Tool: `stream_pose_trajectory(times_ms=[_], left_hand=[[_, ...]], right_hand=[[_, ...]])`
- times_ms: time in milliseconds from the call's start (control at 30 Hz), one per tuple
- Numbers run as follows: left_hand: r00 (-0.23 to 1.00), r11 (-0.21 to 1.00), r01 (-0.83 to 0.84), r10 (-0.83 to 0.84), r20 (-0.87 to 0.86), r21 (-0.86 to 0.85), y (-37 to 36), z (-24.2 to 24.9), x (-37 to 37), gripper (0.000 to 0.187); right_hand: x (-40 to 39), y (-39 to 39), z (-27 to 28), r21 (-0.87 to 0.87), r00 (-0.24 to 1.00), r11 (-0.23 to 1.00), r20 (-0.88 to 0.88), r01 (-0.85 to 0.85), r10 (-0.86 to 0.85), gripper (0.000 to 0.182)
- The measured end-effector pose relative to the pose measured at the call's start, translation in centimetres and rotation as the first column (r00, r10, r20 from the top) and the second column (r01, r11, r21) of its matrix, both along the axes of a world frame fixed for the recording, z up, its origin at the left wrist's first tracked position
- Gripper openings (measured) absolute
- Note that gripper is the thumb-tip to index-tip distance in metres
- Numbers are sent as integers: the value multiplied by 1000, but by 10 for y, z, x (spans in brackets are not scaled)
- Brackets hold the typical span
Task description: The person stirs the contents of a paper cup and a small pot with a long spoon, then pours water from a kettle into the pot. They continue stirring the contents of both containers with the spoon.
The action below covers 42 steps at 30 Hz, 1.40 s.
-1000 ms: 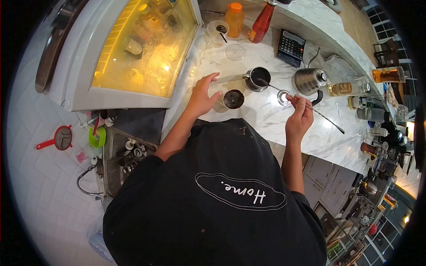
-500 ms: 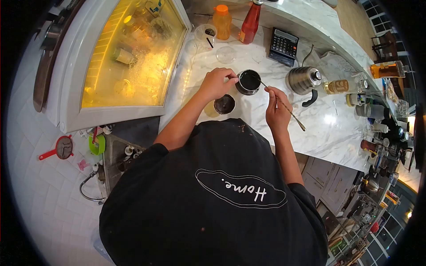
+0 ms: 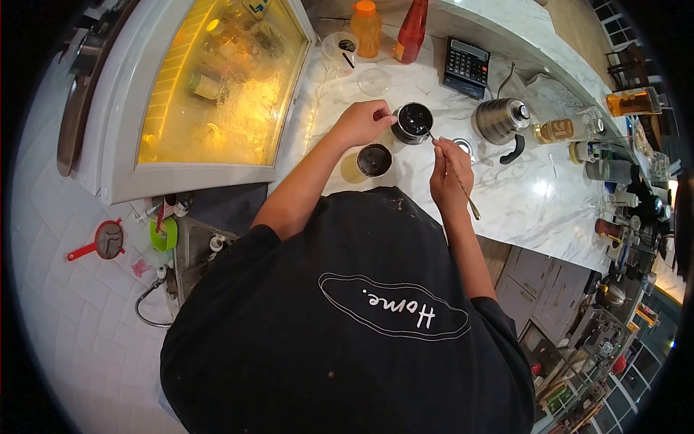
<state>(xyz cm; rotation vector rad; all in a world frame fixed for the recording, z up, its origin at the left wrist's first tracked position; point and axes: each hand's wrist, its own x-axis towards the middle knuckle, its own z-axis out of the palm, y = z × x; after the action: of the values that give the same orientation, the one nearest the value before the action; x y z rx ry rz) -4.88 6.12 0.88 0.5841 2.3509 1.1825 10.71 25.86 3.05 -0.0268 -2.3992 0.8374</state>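
My left hand (image 3: 363,123) has its fingertips closed at the left rim of a metal-looking cup (image 3: 413,137) that holds dark, shiny liquid. In my right hand (image 3: 452,173) is a long, thin bar spoon (image 3: 473,207). Its upper end sticks out past my hand toward me, while the other end reaches the cup's right side and dips out of sight there. Just nearer to me stands a second glass (image 3: 374,160) with dark, grainy-looking contents. Behind my right fingers, a small round metal object (image 3: 466,147) is partly hidden.
A gooseneck kettle (image 3: 499,121) and a calculator (image 3: 466,66) stand to the right. Farther back are a red bottle (image 3: 411,32), an orange bottle (image 3: 366,32) and a clear cup (image 3: 340,50). A lit glass-door fridge (image 3: 217,94) borders the left.
My right hand and the bar spoon have shifted closer to the cup, and the spoon's angle is steeper. The whole view has moved slightly. My left hand stays at the rim.
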Motion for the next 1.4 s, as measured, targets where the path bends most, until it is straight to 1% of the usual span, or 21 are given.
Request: stream_pose_trajectory(times_ms=[167,333,367,533,767,867,967,1167,1267,1367,1400], left_hand=[[999,998,49,-49,-1,50,-2,-10,-9,28],[996,996,84,-85,9,40,-2,-8,-15,29],[996,995,89,-89,9,36,-1,-8,-16,29],[998,997,65,-65,-4,-53,2,-7,-19,31],[994,991,73,-82,-69,-115,3,-8,-20,35],[995,990,77,-83,-53,-118,4,-8,-22,35],[997,974,77,-72,31,-212,6,-5,-24,34],[994,963,102,-106,-4,-248,8,-7,-29,34],[995,972,102,-104,5,-211,8,-6,-29,37],[992,973,103,-116,-50,-206,8,-6,-28,37],[992,972,108,-118,-35,-208,8,-6,-28,37]], right_hand=[[2,-4,-1,34,999,999,-32,17,-16,11],[3,-10,0,27,1000,999,18,24,-24,11],[3,-11,-1,28,1000,999,3,15,-15,10],[4,-18,-1,52,999,999,-48,3,0,8],[12,-31,-3,68,999,998,-45,-14,17,7],[14,-34,-3,79,999,997,-39,-11,14,7],[15,-34,-2,80,999,997,-33,3,0,7],[14,-34,-3,74,999,997,-43,11,-8,7],[14,-35,-4,71,999,997,-39,24,-22,7],[14,-35,-4,69,999,997,-34,32,-29,6],[14,-35,-4,68,999,997,-37,34,-31,6]])
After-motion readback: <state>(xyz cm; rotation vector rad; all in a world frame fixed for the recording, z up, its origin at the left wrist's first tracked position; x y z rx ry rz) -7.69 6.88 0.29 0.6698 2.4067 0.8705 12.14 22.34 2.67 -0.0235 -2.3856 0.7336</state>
